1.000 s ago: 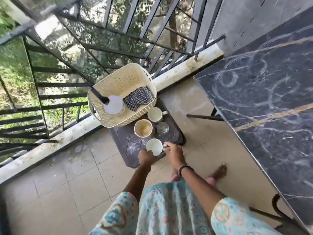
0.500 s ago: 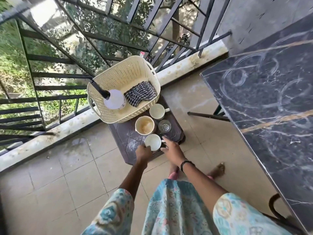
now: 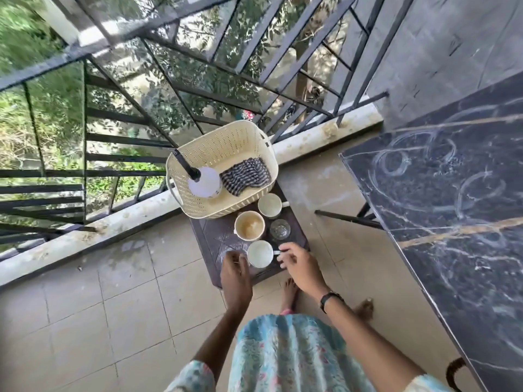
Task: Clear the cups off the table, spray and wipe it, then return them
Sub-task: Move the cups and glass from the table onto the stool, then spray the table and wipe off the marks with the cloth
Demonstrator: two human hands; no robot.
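1. A tiled balcony floor (image 3: 85, 306) runs along a black metal railing (image 3: 113, 131) with greenery beyond; at the far right stands the dark marble table (image 3: 452, 222), bare of cups and marked with pale ring stains.
2. Between railing and table a low dark stool (image 3: 209, 233) carries a cream basket (image 3: 226, 148) holding a white spray bottle (image 3: 205, 182) and a striped cloth (image 3: 244, 175).
3. In front of the basket sit a coffee-stained cup (image 3: 250, 225), a white cup (image 3: 269, 205), a small glass (image 3: 280, 229) and, nearest the person, a white mug (image 3: 260, 253).
4. The left hand (image 3: 235, 274), which clasped that mug's side half a second ago, now hangs just beside it with fingers loosely spread, holding nothing.
5. The right hand (image 3: 300, 264) has drawn back too: its fingers are open and curled near the mug's handle, perhaps brushing it, not pinching.
6. That reads as the last cup set down on the stool, so clearing looks finished; the likely next step is reaching for the bottle and cloth to treat the ringed tabletop.
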